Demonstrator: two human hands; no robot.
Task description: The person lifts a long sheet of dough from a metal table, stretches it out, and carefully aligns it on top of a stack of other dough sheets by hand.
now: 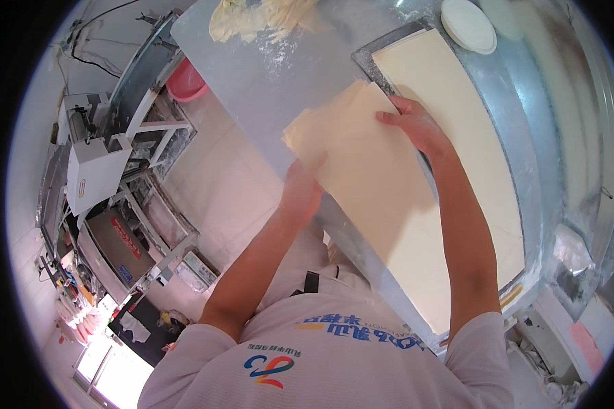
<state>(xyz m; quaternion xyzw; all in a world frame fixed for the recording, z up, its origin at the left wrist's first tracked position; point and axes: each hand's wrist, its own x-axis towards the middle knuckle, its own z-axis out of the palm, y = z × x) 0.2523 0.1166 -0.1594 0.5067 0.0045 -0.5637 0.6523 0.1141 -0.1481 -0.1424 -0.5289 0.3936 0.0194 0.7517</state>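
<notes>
A long stack of thin, pale yellow dough sheets [372,153] slants across the near side of the metal table, its far end uneven. My left hand [303,183] grips its left edge, with the fingers partly hidden and blurred. On the right edge, near the far end, my right hand [416,124] is closed with the thumb on top and the fingers mostly hidden underneath. Just right of it, a second neat stack of dough sheets [450,88] lies on a dark board [370,54].
Crumpled dough scraps [256,20] and loose flour lie on the far part of the metal table [232,82]. A white oval dish [469,27] stands beyond the second stack. To the left are a pink basin [185,82], a white machine [95,174] and metal frames.
</notes>
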